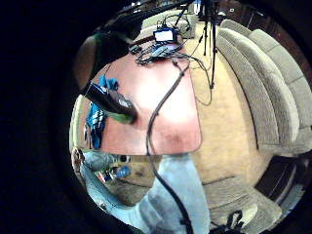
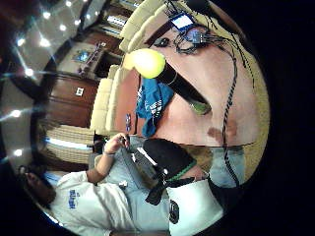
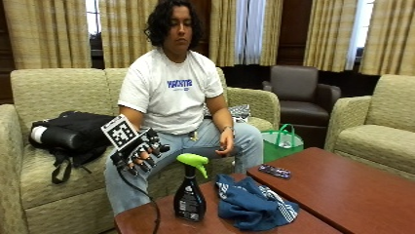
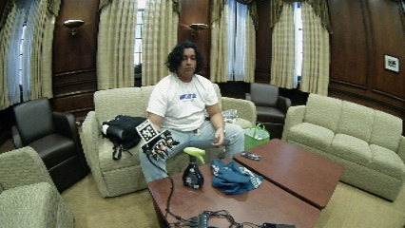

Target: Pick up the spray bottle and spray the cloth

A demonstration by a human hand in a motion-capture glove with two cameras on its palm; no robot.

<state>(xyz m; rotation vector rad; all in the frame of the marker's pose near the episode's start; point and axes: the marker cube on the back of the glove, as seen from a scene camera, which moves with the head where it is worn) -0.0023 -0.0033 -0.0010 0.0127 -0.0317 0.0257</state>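
Fingers (image 3: 146, 158) loosely spread, empty, near spray bottle (image 3: 189, 192).

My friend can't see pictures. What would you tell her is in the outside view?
A person on a sofa holds a black-gloved right hand in the air, above and beside a dark spray bottle with a green top, not touching it. The bottle stands on a reddish wooden table next to a crumpled blue cloth.

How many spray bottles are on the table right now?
1: the spray bottle stands upright on the table, beside the blue cloth. None other shows.
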